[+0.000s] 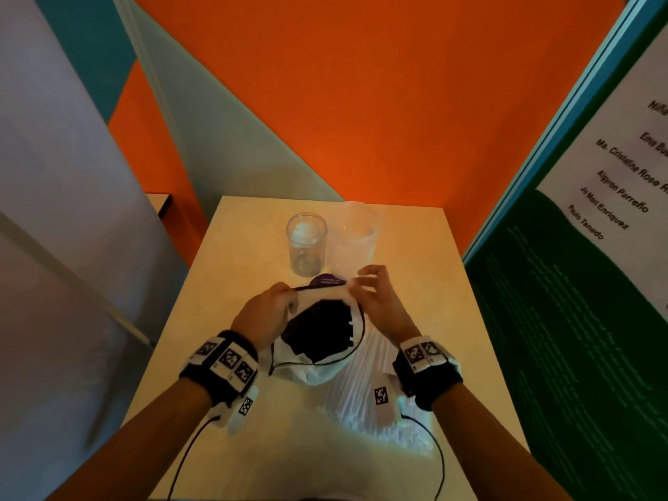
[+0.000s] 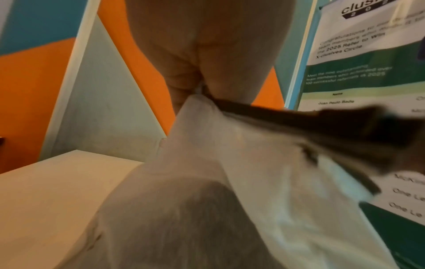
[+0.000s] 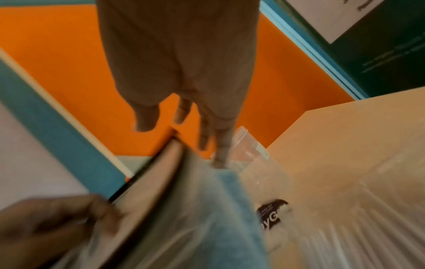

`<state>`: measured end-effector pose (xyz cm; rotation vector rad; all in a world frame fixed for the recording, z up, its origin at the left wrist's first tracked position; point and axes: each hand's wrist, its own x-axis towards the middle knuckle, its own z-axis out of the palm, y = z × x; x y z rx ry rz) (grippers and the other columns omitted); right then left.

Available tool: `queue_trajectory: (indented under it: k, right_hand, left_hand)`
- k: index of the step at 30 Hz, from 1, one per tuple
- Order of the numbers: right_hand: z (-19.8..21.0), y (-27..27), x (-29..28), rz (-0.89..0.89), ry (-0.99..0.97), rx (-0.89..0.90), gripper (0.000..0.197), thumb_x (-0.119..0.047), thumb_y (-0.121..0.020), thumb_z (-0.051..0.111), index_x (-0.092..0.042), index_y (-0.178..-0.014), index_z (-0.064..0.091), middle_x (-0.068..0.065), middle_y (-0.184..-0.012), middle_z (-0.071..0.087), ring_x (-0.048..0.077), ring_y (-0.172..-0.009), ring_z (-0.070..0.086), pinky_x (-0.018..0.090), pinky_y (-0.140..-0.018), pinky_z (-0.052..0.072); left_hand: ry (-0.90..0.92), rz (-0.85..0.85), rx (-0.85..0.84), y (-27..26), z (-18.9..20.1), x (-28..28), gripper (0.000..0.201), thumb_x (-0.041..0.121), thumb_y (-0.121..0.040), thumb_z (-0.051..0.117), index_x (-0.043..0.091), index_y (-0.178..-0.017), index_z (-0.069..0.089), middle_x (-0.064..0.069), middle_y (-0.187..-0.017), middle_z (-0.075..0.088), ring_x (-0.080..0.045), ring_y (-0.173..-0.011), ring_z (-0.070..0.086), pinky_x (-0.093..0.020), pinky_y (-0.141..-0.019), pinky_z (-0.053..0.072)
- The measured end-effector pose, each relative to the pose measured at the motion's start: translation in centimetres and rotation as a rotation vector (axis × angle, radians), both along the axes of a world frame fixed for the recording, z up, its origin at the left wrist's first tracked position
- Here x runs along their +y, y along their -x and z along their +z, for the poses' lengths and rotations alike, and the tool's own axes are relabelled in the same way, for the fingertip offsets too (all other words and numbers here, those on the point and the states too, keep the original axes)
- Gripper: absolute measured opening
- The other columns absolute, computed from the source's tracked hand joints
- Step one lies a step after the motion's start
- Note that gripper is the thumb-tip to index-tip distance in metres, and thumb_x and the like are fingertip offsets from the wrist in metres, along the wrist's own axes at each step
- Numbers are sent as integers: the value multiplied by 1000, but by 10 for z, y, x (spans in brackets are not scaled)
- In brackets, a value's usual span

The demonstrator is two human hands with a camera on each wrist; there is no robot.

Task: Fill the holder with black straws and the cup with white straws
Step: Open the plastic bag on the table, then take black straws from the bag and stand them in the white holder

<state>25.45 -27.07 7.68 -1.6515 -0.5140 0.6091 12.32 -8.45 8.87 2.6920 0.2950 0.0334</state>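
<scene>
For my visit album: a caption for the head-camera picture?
Both hands pull open a bag of black straws; two clear containers wait behind.

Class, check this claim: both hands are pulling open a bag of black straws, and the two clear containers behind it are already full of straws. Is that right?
Not quite. The head view shows the holder and cup empty. The left hand and right hand do pull open the bag of black straws.

Head view dim and warm-tinted, fairly sharp at centre, wide-angle bend on wall edges toward the sides; bright washed-out glare on counter (image 1: 249,226) near the bottom edge. Both wrist views heavily motion-blurred, soft all over; plastic bag (image 2: 241,182) smeared, poster (image 2: 358,54) text barely readable. Left hand (image 3: 57,223) a dark blur in right wrist view
</scene>
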Motion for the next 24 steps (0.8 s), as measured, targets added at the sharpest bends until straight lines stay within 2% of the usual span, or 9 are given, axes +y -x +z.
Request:
queue_trajectory:
  k: [1, 3, 7, 10, 12, 14, 17, 21, 24]
  right_hand:
    - [-10, 6, -2, 49, 97, -5, 49, -27, -87, 68, -18, -121, 33, -6, -109, 52, 15, -99, 56, 13, -80, 49]
    - [-28, 16, -4, 179, 307, -33, 77, -22, -80, 76, -19, -133, 21, -5, -119, 49, 9, -103, 51, 16, -85, 44]
    - [-43, 11, 1, 178, 450, -101, 36, -4, -93, 48, -17, -122, 30, 22, -97, 66, 21, -70, 57, 32, -64, 46]
    - [-42, -2, 10, 125, 209, 150, 26, 3, -93, 51, -16, -103, 37, 27, -107, 63, 26, -80, 59, 33, -65, 51]
    - [-44, -14, 15, 176, 185, 270, 24, 3, -91, 56, -14, -94, 40, 26, -105, 59, 28, -78, 60, 36, -65, 55]
    - [-49, -26, 18, 267, 265, 305, 19, -10, -92, 61, -13, -94, 42, 19, -105, 59, 27, -82, 61, 37, -71, 57]
    - [-61, -41, 9, 201, 490, 220, 38, -48, -89, 59, -13, -98, 47, 10, -110, 57, 19, -89, 58, 42, -88, 53]
    - [-109, -44, -39, 37, 1135, 42, 86, -62, -72, 71, -27, -139, 32, 15, -152, 18, 46, -137, 21, 61, -104, 33]
    - [-136, -31, -51, 3, 1220, 186, 111, -50, -64, 82, -36, -148, 12, 18, -154, -20, 59, -137, -1, 69, -104, 29]
  left_hand:
    - [-4, 67, 17, -4, 2, 2, 20, -5, -88, 46, 7, -96, 60, -10, -110, 53, -36, -83, 58, -40, -69, 43]
    - [23, 164, -4, -10, 7, 6, 21, -4, -90, 45, 5, -101, 60, -12, -112, 52, -35, -86, 59, -44, -77, 46]
    - [73, 223, -211, -11, 17, 14, 17, 2, -90, 50, 5, -105, 57, -9, -114, 46, -28, -78, 57, -40, -69, 46]
    - [57, 283, -201, 2, 16, 25, 37, 19, -85, 66, 13, -117, 49, -1, -123, 38, -17, -83, 51, -33, -66, 45]
    - [22, 274, -66, 12, 6, 29, 55, 16, -82, 67, 13, -131, 41, -4, -137, 31, -25, -104, 50, -40, -77, 50]
    - [70, 227, 50, 19, -8, 29, 70, 8, -83, 61, 13, -144, 26, -8, -146, 23, -35, -112, 48, -43, -80, 50]
    - [237, 169, 50, 17, -21, 34, 85, 1, -84, 58, 15, -151, 9, -10, -150, 24, -37, -89, 55, -30, -67, 41]
    - [291, 268, -29, 8, -19, 54, 84, -1, -83, 58, 16, -152, 13, -9, -154, 25, -34, -131, 40, -41, -103, 37]
    - [310, 338, -51, 4, -6, 76, 86, -12, -80, 52, 19, -151, 15, -12, -151, 31, -37, -129, 41, -45, -99, 42]
